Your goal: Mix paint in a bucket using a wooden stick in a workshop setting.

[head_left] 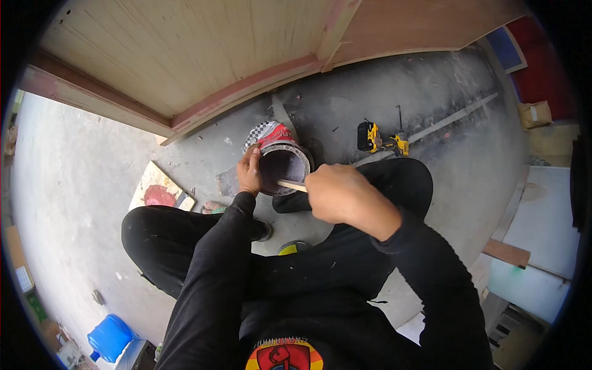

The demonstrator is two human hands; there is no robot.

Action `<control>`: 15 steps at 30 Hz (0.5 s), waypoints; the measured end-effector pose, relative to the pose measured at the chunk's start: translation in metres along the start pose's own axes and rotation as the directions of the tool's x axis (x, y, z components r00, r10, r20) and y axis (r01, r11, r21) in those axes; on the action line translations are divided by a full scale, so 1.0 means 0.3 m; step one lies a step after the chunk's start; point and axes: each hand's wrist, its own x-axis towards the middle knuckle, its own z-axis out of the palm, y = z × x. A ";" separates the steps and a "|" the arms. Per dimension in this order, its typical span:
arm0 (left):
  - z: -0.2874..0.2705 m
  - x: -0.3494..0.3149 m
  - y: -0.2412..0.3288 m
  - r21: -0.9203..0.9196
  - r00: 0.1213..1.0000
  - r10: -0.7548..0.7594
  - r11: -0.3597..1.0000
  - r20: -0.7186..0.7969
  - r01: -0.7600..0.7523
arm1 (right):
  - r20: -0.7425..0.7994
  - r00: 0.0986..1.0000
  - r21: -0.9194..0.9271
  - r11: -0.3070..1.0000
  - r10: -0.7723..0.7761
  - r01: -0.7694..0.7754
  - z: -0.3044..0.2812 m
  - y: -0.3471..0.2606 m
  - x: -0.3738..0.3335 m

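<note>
Between my bent knees a round can (285,147) with a red and checkered side is tilted so its mouth faces me. Dark greyish residue coats its inner wall. My left hand (250,170) grips the can's left rim, fingers wrapped over the edge. Closed around a thin pale wooden stick (292,184), my right hand (338,192) is at the can's right side. The stick's far end reaches into the can's mouth; what its tip touches is hard to make out.
A yellow and black cordless drill (385,140) lies on the grey floor beyond my right knee. Left of the can is a board (159,185) with a red smear. A large wooden panel (203,55) stands ahead. A blue water jug (111,338) sits at lower left.
</note>
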 end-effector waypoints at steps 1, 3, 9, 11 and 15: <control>0.006 0.000 -0.008 -0.040 0.998 0.053 0.998 -0.014 -0.054 | -0.059 0.998 0.014 0.999 -0.034 0.035 0.029 -0.004 0.012; 0.038 -0.004 -0.008 -0.038 0.999 0.044 0.998 -0.010 -0.045 | -0.089 0.996 0.042 0.999 0.007 -0.004 0.134 0.005 0.070; 0.049 0.016 -0.059 -0.024 0.999 -0.020 1.000 -0.027 0.019 | -0.151 0.983 0.099 0.991 0.109 -0.095 0.227 0.051 0.163; 0.036 0.018 -0.061 -0.034 0.998 -0.026 0.999 -0.056 0.024 | -0.014 0.998 -0.021 0.998 0.060 -0.060 0.100 0.040 0.082; 0.048 0.008 -0.017 0.022 0.999 0.021 1.000 -0.029 -0.020 | 0.018 1.000 -0.116 0.993 -0.001 0.003 -0.014 0.001 -0.042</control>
